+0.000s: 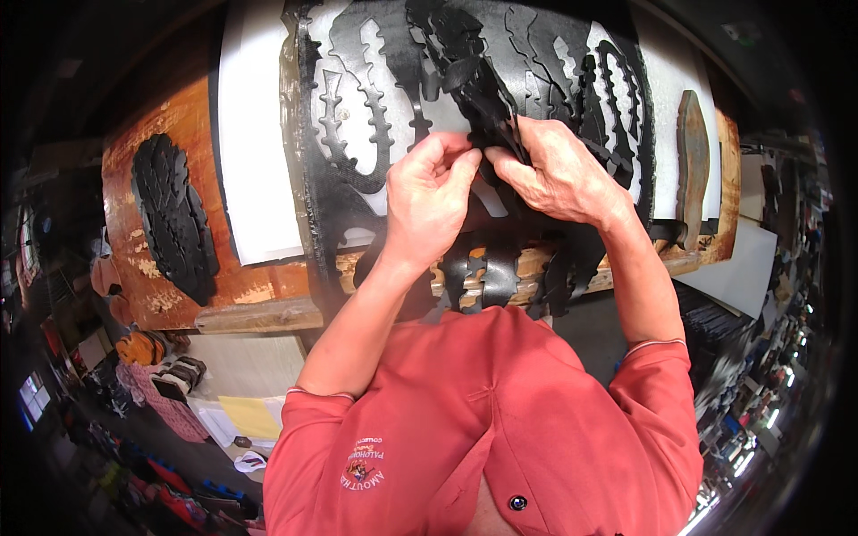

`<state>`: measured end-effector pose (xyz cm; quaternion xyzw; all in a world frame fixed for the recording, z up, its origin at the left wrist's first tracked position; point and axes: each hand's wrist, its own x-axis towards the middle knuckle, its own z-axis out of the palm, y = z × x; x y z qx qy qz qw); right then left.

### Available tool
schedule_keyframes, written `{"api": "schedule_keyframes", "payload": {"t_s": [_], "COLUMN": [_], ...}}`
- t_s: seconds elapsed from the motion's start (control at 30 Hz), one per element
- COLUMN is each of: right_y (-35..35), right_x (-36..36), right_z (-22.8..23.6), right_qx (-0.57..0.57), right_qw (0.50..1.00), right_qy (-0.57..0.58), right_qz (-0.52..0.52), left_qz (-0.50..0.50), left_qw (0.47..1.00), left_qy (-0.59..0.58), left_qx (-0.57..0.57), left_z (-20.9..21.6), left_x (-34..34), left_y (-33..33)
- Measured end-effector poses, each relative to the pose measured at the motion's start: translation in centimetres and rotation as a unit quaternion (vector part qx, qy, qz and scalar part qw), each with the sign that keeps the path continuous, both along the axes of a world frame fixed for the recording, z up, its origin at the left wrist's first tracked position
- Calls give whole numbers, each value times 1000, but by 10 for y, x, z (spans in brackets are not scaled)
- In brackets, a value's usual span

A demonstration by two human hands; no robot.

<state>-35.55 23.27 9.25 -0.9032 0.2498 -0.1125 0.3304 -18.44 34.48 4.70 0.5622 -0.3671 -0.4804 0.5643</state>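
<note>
A cut black rubber sheet (357, 98) with notched, sole-shaped openings lies across the bench in front of me. Above it, my right hand (563, 174) is closed around a bundle of dark rubber pieces (474, 80), which slants away to the far side. My left hand (433, 192) has thumb and fingers pinched together at the near end of this bundle. Whatever sits between those left fingertips is too small and dark to make out. Notched rubber strips (500, 272) hang over the bench's near edge, below my hands.
A stack of black treaded soles (174, 219) lies on the worn orange-brown bench (125, 192) at the left. White board (255, 134) lies under the rubber. A long, narrow wooden piece (690, 170) is at the right. A yellow sheet (250, 417) is below left.
</note>
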Motion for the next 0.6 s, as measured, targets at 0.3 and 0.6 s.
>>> {"api": "schedule_keyframes", "payload": {"t_s": [0.3,0.6], "right_y": [-4,-16], "right_x": [3,-2], "right_z": [-13,-16], "right_qx": [-114,55], "right_qw": [993,991], "right_qy": [-27,-39], "right_qz": [19,-115], "left_qz": [13,45], "left_qw": [996,996], "left_qy": [88,16], "left_qx": [17,-72], "left_z": [-4,-3], "left_x": [6,13], "left_y": [5,11]}}
